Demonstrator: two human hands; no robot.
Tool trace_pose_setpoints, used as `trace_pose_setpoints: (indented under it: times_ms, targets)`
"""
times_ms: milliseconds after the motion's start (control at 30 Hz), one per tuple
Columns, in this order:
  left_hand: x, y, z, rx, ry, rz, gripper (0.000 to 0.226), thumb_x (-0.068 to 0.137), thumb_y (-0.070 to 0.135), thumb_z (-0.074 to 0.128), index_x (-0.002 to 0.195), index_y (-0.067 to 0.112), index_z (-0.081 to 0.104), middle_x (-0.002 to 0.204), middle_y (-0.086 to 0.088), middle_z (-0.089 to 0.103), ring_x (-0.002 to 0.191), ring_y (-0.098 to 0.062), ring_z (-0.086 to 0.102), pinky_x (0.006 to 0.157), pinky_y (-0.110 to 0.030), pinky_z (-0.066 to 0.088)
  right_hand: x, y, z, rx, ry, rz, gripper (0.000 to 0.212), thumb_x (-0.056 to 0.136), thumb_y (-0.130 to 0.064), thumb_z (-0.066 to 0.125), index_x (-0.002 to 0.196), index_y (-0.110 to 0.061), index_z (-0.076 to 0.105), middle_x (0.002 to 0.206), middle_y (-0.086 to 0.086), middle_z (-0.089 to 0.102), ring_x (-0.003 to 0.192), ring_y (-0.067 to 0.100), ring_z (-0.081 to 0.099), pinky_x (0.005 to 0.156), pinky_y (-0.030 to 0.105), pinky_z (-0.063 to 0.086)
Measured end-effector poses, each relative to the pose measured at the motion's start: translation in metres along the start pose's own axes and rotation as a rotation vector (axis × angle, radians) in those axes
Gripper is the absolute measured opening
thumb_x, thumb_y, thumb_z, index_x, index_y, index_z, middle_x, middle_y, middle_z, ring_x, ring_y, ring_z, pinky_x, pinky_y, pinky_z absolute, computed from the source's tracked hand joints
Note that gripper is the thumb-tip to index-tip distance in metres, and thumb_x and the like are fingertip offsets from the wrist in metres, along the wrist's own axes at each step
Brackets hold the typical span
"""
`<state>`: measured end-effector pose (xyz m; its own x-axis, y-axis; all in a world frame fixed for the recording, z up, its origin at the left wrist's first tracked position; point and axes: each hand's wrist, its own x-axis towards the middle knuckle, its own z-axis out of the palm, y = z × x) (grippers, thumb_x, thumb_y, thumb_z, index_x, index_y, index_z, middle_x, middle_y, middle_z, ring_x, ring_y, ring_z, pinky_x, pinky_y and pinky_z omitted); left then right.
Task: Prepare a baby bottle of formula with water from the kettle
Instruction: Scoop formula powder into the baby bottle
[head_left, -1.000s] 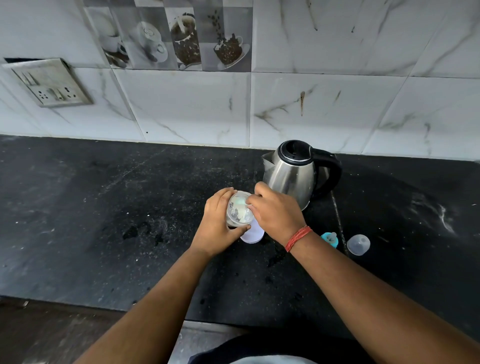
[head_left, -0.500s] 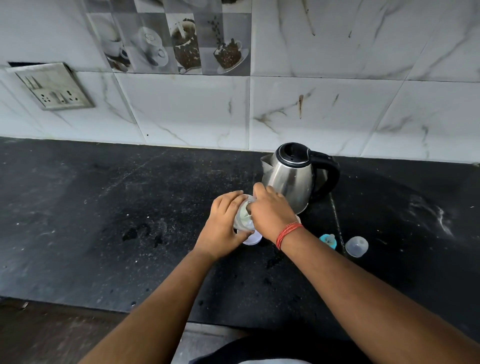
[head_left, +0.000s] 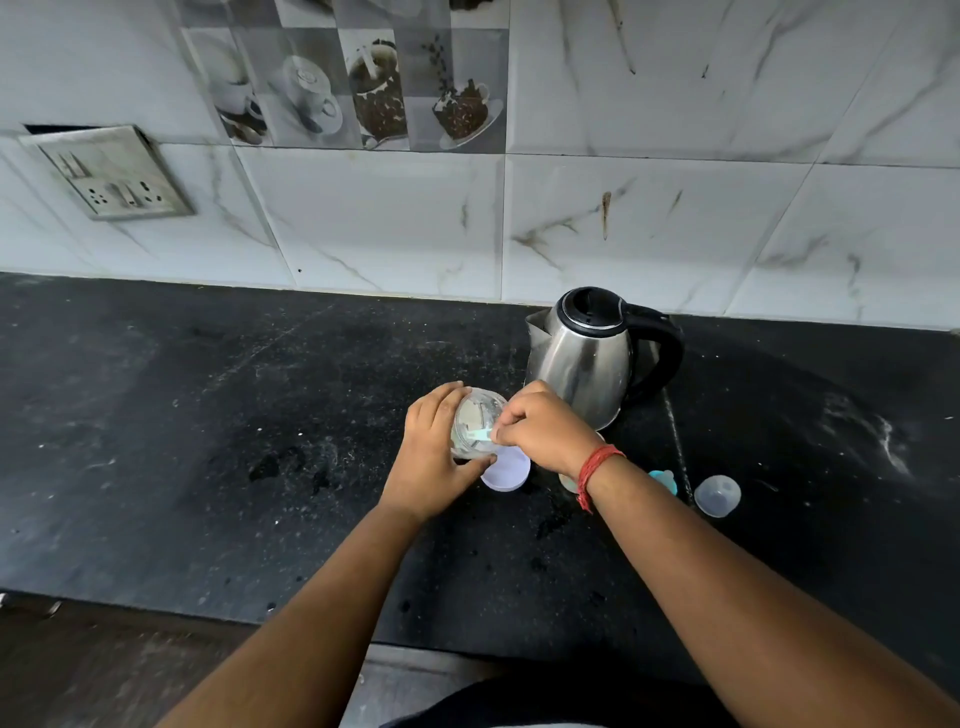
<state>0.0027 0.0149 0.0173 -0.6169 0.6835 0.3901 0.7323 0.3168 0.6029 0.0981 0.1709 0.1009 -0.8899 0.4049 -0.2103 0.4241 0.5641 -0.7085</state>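
Left hand (head_left: 434, 457) is gripping the clear jar (head_left: 475, 423), right hand (head_left: 543, 426) is pinching a pale scoop (head_left: 480, 434) inside it, kettle (head_left: 587, 358) sitting just beyond.

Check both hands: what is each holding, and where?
Left hand wraps the side of the clear jar; right hand pinches the handle of a small scoop inside it.

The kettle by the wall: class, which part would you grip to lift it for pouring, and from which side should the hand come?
Grip the black loop handle of the kettle, coming from the right. The handle juts out to the right, opposite the spout on the left, and the steel body offers no hold. The right hand, now pinching a small scoop over the jar, is probably nearest.
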Motion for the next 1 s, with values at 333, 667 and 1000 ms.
trace_pose_setpoints:
  times_ms: [333, 667, 1000]
  targets:
    - [-0.006, 0.001, -0.002, -0.21, -0.035, -0.206, 0.097, 0.074, 0.032, 0.091, 0.152, 0.017, 0.036, 0.151, 0.004, 0.041, 0.141, -0.016, 0.039, 0.117, -0.043, 0.039, 0.0, 0.007, 0.011, 0.267, 0.166, 0.119, 0.014, 0.085, -0.012, 0.071, 0.08, 0.0, 0.074, 0.113, 0.005, 0.053, 0.089, 0.012, 0.058, 0.081, 0.028, 0.046]
    - [-0.015, -0.019, -0.001, -0.397, -0.091, -0.446, 0.083, 0.073, 0.029, 0.09, 0.139, 0.027, 0.04, 0.136, 0.008, 0.053, 0.124, -0.003, 0.057, 0.105, -0.033, 0.05, -0.001, 0.01, 0.02, 0.426, 0.168, 0.209, 0.027, 0.075, -0.018, 0.068, 0.077, 0.009, 0.067, 0.069, 0.012, 0.056, 0.068, 0.022, 0.055, 0.068, 0.037, 0.05]
    - [-0.02, -0.035, -0.002, -0.472, -0.174, -0.565, 0.087, 0.076, 0.018, 0.09, 0.14, 0.029, 0.032, 0.134, 0.016, 0.051, 0.12, 0.013, 0.052, 0.102, -0.013, 0.042, 0.0, 0.025, 0.017, 0.567, 0.191, 0.281, 0.009, 0.088, -0.012, 0.069, 0.084, -0.005, 0.072, 0.074, 0.007, 0.065, 0.075, 0.017, 0.063, 0.077, 0.036, 0.061]
